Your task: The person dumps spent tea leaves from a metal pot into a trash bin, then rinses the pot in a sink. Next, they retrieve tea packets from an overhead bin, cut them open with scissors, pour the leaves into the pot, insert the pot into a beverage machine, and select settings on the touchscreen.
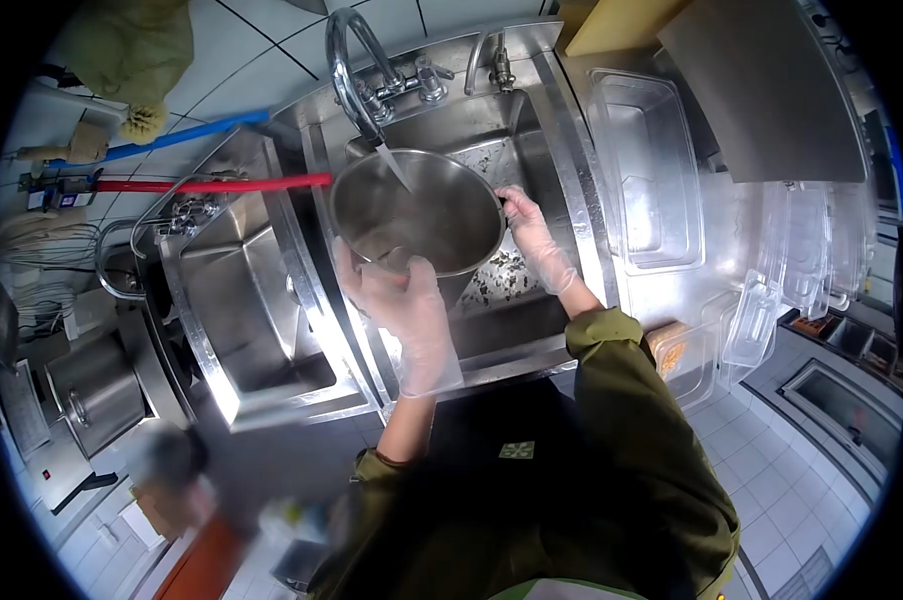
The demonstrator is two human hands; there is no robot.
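1. A round silvery metal pot [421, 205] over a rectangular steel sink [521, 325], under a curved chrome faucet [343, 60] so water [395, 170] lands inside.
2. Clear-gloved right hand [536, 240] pinches its right edge; left hand [406, 305] grips its near rim, seemingly steadying.

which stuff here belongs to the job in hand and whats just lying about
Seemingly in the job:
metal pot
running faucet above it
sink below it
gloved left hand and right hand at its rim

Apparently just lying about:
large clear container
wire whisks
blue rod
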